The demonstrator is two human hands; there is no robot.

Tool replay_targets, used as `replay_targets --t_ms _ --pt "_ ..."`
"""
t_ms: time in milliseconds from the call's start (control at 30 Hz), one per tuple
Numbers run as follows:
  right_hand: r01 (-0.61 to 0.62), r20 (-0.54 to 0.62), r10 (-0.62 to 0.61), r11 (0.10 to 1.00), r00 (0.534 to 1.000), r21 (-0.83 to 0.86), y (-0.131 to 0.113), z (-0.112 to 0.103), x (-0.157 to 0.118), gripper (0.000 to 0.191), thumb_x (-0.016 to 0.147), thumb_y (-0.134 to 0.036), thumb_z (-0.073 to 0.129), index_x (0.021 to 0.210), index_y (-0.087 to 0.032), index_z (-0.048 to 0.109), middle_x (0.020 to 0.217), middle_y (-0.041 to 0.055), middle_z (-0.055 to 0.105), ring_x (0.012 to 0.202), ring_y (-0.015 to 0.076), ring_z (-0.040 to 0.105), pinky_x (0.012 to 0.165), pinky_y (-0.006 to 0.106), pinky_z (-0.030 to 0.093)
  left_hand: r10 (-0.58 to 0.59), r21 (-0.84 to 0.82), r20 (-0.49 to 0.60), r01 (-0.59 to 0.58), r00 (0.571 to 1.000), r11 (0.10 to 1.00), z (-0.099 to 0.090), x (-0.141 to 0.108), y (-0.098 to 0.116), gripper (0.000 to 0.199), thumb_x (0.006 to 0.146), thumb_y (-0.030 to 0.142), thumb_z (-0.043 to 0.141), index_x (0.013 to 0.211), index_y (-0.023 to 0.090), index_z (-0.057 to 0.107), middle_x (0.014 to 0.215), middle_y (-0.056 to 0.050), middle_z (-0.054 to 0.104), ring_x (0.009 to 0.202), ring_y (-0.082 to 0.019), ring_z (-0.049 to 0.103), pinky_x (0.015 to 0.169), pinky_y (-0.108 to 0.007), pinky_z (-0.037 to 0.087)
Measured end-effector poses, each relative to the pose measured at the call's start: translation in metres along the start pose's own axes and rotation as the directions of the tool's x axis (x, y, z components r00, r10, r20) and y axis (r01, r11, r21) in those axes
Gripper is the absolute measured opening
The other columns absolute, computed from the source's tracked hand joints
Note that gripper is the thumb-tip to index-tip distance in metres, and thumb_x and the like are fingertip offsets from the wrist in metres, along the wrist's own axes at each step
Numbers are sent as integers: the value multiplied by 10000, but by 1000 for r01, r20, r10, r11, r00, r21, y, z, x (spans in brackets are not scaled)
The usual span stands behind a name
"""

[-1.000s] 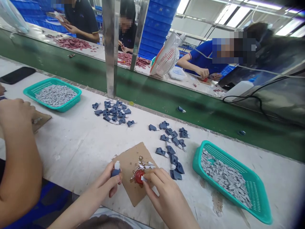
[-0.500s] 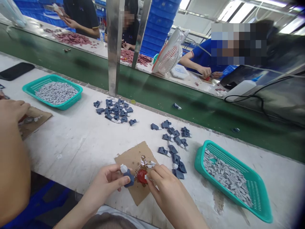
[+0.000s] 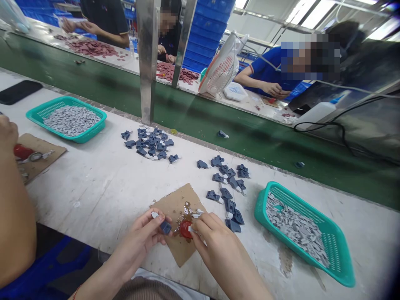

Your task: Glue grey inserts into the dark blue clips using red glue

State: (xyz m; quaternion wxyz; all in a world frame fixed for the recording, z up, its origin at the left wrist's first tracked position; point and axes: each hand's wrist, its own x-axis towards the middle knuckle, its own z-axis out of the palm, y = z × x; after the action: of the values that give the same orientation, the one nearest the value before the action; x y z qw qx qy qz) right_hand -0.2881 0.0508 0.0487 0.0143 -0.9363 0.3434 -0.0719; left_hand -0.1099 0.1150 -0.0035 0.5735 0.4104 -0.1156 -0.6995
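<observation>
My left hand [image 3: 145, 233] is closed on a dark blue plastic part [image 3: 165, 227] with a light grey tip [image 3: 155, 215], tilted above the edge of a cardboard piece [image 3: 181, 255]. My right hand [image 3: 218, 241] pinches a small light grey piece [image 3: 190, 228] against a round, glossy red item [image 3: 185, 230] on that cardboard. Shiny wet brown spots surround the red item. More small grey pieces [image 3: 197, 213] show by my right fingers; whether they are held or lie on the cardboard, I cannot tell.
Dark blue parts lie in two groups [image 3: 151, 141] [image 3: 229, 179] beyond the cardboard. Green baskets of small grey pieces stand right [image 3: 340, 250] and left [image 3: 67, 137]. A green belt [image 3: 193, 112] runs behind, with a metal post [image 3: 147, 83]. A neighbour's arm [image 3: 15, 216] is at left.
My left hand has turned the dark blue part, so its grey tip now points up and left. My right hand stays at the red item. Parts on the belt have shifted left.
</observation>
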Motion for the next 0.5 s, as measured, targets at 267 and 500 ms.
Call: replay_targets --t_ms 267,500 --pt "-44 20 43 997 999 63 -2 -1 -2 162 823 -45 564 788 -202 587 812 41 641 774 225 639 591 334 543 44 1 -20 -44 999 999 6 -2 3 286 730 325 762 947 228 602 1007 -51 671 911 -200 628 686 -272 503" --pt "-215 146 189 958 971 189 -4 -7 -2 151 861 -75 532 807 -195 608 869 56 643 860 248 621 679 374 519 104 50 1 -104 995 993 10 -5 2 156 841 329 669 851 225 554 933 -16 633 946 -177 601 828 -305 512"
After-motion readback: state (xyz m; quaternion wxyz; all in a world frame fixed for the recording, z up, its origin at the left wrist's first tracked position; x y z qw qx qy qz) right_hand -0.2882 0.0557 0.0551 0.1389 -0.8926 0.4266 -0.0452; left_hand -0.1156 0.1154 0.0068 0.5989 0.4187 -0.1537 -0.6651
